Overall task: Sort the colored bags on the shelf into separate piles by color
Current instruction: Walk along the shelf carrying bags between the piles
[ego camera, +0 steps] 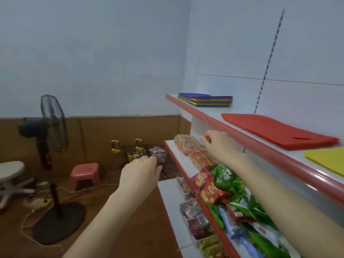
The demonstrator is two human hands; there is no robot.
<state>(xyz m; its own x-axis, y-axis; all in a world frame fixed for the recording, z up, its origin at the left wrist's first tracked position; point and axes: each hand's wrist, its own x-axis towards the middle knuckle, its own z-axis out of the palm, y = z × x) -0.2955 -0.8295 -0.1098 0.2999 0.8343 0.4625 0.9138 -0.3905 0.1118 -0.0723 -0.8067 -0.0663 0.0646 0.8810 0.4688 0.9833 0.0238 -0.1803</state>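
— Because those bags look like thin, matte, felt-like cloth, you should expect them to be light and floppy. Where are they lying?

— All on the top shelf. The mixed stack sits at the far end, blue on top, with green, yellow, orange and red edges showing down its side. Nearer to you the red bag lies flat, well apart from the stack, and the yellow bag is near it at the picture's edge.

— Where should you take hold?

— My guess is at a corner or a folded edge of the top layer, peeling it off so the layers under it don't drag along. The fabric looks rough enough to cling to itself. The red bag has an oval handle hole, which is another spot to hook a finger through. Nothing here looks fragile or slippery.

— And your hands?

— Neither touches a bag. Your right hand is below the shelf's red rim, above the snack packets, with its fingers bent. I can't tell whether it pinches anything. Your left hand hangs out over the floor, fingers loosely curled, with nothing visible in it.
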